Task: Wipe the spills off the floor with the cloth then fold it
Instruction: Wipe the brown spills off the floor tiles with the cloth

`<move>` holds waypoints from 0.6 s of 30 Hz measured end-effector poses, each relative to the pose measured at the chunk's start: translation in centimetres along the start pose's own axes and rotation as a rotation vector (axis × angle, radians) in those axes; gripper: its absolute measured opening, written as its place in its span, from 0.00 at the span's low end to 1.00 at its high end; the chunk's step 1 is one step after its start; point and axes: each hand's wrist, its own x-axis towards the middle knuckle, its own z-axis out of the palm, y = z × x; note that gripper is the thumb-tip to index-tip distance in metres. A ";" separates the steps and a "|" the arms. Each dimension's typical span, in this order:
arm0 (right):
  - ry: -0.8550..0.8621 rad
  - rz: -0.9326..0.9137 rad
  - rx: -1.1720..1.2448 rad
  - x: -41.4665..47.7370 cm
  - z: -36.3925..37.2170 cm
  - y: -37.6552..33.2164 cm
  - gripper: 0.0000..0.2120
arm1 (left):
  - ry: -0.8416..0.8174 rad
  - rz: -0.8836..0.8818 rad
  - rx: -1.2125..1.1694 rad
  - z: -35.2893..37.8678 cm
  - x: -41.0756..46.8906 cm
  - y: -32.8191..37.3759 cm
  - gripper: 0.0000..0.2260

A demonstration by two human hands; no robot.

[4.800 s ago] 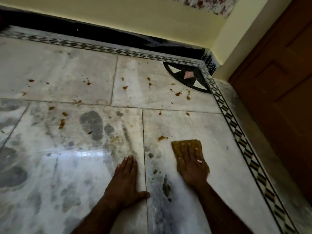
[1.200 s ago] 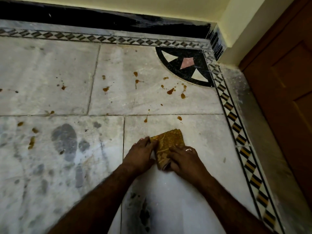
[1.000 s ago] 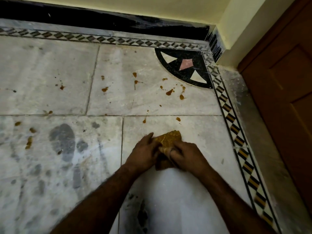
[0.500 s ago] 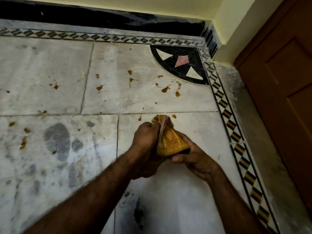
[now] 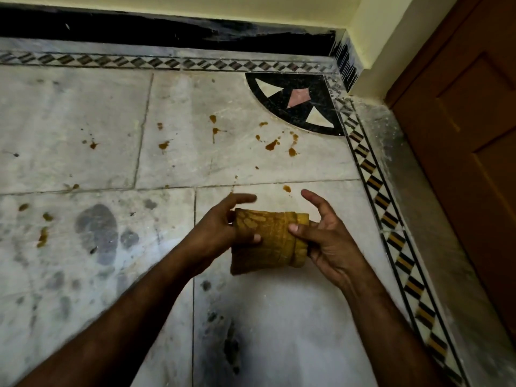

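A folded yellow-brown patterned cloth point(image 5: 268, 241) is held above the marble floor point(image 5: 83, 107) between both hands. My left hand point(image 5: 220, 227) pinches its left edge, thumb on the front and index finger stretched out above it. My right hand point(image 5: 326, 238) holds its right edge with the thumb pressed on the front; its other fingers spread behind and above the cloth. Orange-brown spill drops lie on the floor beyond the cloth: a cluster point(image 5: 272, 145) near the corner inlay, one drop point(image 5: 286, 188) just past my hands, more point(image 5: 43, 236) at the far left.
A black corner inlay point(image 5: 296, 104) with pale triangles sits at the back right. A patterned border strip point(image 5: 391, 219) runs along the right, then a wooden door point(image 5: 469, 135). Dark skirting point(image 5: 167, 32) lines the far wall. Dark smudges point(image 5: 97, 230) mark the near tiles.
The cloth left the floor, where my right hand first pressed it flat. Both hands gathered it, raised it, and now hold it turned sideways as a wider folded bundle, fingers more spread.
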 end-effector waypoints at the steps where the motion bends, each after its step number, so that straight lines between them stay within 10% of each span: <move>1: -0.013 -0.033 -0.080 -0.2 0.0 -0.2 0.35 | 0.022 0.042 0.116 0.0 -0.3 -0.1 0.29; 9: 0.135 -0.234 -0.667 -2.0 0.5 0.5 0.24 | 0.319 0.370 0.902 1.1 -1.9 -2.1 0.18; 18: 0.189 -0.255 -0.804 -0.4 0.4 -1.8 0.15 | 0.212 0.227 0.526 0.7 0.0 -0.4 0.10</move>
